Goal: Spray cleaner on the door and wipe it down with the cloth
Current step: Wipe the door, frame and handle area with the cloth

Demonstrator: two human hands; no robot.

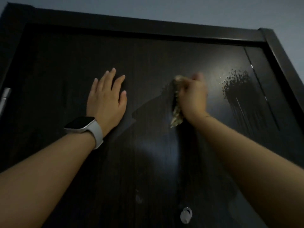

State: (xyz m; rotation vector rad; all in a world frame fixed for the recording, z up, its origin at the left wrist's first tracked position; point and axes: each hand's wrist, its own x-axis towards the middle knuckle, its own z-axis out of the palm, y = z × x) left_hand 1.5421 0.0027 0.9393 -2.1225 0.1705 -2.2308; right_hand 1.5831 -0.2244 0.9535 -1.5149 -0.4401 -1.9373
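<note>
A dark glossy door (148, 60) fills the view, seen from below toward its top edge. My left hand (107, 99) lies flat on the door with fingers spread, a white-strapped watch on the wrist. My right hand (193, 97) is closed on a crumpled pale cloth (176, 112) pressed against the upper middle of the door; the hand is blurred. A patch of spray droplets with runs (236, 86) sits on the door to the right of the cloth. A wet wiped streak (148, 107) lies between my two hands. No spray bottle is in view.
The dark door frame (279, 51) runs along the top and right, against a grey wall (164, 9). A metal hinge piece (5, 96) shows at the left edge. A round silver peephole cover (186, 214) sits low on the door.
</note>
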